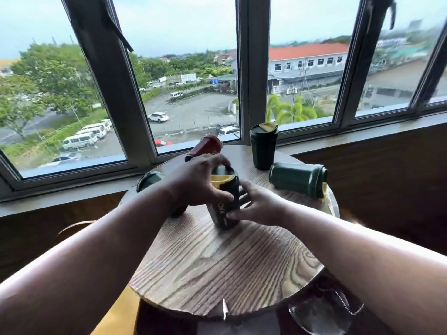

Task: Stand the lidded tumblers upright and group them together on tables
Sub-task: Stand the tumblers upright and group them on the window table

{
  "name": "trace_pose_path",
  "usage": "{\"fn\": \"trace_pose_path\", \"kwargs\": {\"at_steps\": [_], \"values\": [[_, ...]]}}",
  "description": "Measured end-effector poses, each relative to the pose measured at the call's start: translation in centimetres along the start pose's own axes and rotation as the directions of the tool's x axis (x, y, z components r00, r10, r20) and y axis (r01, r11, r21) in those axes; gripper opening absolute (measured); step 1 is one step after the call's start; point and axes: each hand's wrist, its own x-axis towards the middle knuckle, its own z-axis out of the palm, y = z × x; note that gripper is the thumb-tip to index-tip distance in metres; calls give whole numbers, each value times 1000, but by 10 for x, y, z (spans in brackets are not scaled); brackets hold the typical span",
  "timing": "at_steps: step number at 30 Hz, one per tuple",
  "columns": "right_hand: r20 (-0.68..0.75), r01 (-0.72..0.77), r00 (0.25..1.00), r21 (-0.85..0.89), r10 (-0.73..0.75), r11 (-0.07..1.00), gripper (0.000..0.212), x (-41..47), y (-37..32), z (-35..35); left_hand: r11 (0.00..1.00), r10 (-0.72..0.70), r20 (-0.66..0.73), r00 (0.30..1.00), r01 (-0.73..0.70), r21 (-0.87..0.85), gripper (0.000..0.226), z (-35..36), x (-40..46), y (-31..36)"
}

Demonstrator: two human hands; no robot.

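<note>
On the round wooden table (217,274) by the window (193,93), we have both hands on one dark tumbler (223,209) that stands near the middle of the top, leaning a little toward the left. Our left hand (198,180) comes over it from above, fingers curled round the rim beside its yellow lid (219,183) and the thumb down its side. Our right hand (258,205) closes on the lower body from the right, fingers wrapped round the far side and the thumb lying across the front near the base. White lettering runs down the tumbler's side between the two hands. Behind it, near the window sill, a second dark green tumbler (263,147) stands upright, its yellow flap raised. To the right, well apart from the one we hold, a third green tumbler (298,178) lies on its side with the lid end pointing right and slightly toward us. Behind our left hand a dark red tumbler (205,146) lies tilted with its base toward the window, partly hidden by our knuckles. At the left edge of the table another dark green tumbler (150,181) shows only its round end; our left forearm covers the rest, so we cannot tell how it lies.
</note>
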Motion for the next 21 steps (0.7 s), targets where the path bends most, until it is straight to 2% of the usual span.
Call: {"fn": "trace_pose_path", "kwargs": {"at_steps": [4, 7, 11, 13, 15, 17, 21], "values": [[-20, -6, 1000, 4, 6, 1000, 60, 5, -3, 8, 999, -43, 73, 996, 43, -2, 75, -6, 4, -4], [-32, -19, 999, 25, 20, 1000, 62, 7, -2, 10, 999, -51, 85, 995, 52, -7, 69, -7, 4, -7], [-12, -35, 999, 5, 35, 999, 68, 6, 0, 7, 998, -63, 108, 992, 61, 23, 78, -7, 6, -4], [17, -57, 998, -54, 58, 997, 74, 5, 0, 1, 994, -86, 129, 988, 76, 82, 79, -9, 8, 0], [23, -68, 997, -177, 73, 982, 84, 3, -2, -10, 991, -100, 147, 984, 84, 107, 70, -12, 10, 4], [-14, -17, 1000, -318, 13, 948, 91, 2, -5, -29, 990, -118, 163, 980, 103, 98, 63, -18, 13, 10], [-66, 88, 989, -464, -133, 881, 77, 6, -9, -88, 967, -135, 77, 988, 115, 227, 77, -23, 29, 31]]}}
